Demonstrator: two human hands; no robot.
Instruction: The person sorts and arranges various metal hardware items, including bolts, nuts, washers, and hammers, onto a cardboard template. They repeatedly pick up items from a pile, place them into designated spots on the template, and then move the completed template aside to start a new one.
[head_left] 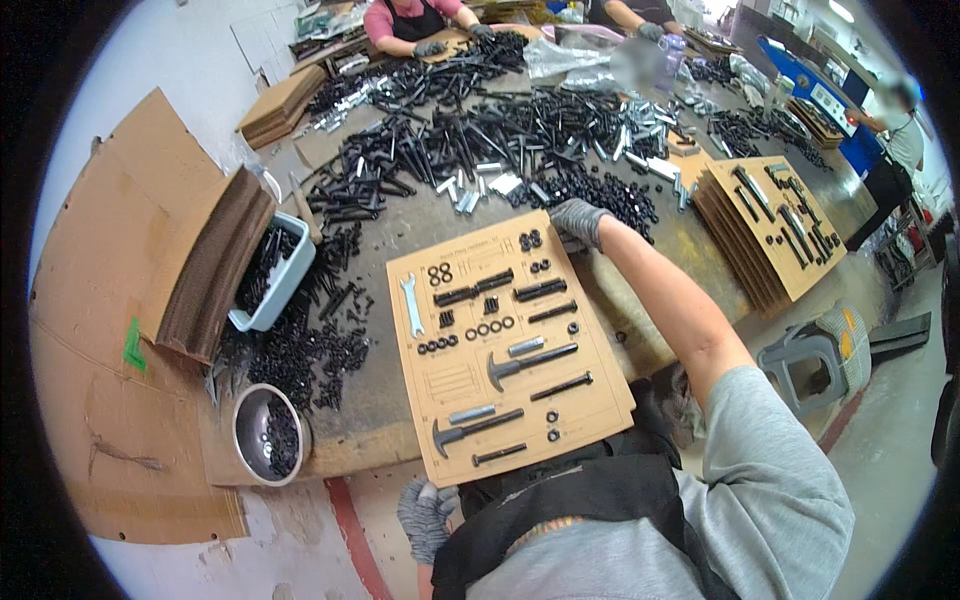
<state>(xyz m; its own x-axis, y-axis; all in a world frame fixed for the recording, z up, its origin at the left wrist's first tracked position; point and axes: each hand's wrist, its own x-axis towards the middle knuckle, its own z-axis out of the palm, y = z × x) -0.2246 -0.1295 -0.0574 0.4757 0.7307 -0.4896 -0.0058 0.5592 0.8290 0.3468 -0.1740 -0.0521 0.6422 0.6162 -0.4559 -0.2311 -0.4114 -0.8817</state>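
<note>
A brown cardboard sheet (470, 375) with printed outlines lies tilted before me, partly over the table's near edge. Fixed on it are a silver open-end wrench (412, 305), several black bolts, nuts and rings, grey metal sleeves (472, 413) and two black T-shaped bolts (478, 432). My left hand (427, 520), in a grey glove, is closed on the sheet's near left corner, with the thumb at its edge. At the far right corner my right hand (580, 222), also gloved in grey, grips the edge; its fingers are partly hidden.
Heaps of black bolts (470, 135) and silver sleeves cover the table's middle. On the left stand a steel bowl (245, 430) of small black parts, a light blue bin (290, 280) and stacked cardboard (215, 265). Filled sheets (740, 245) are stacked right. Two people work across the table.
</note>
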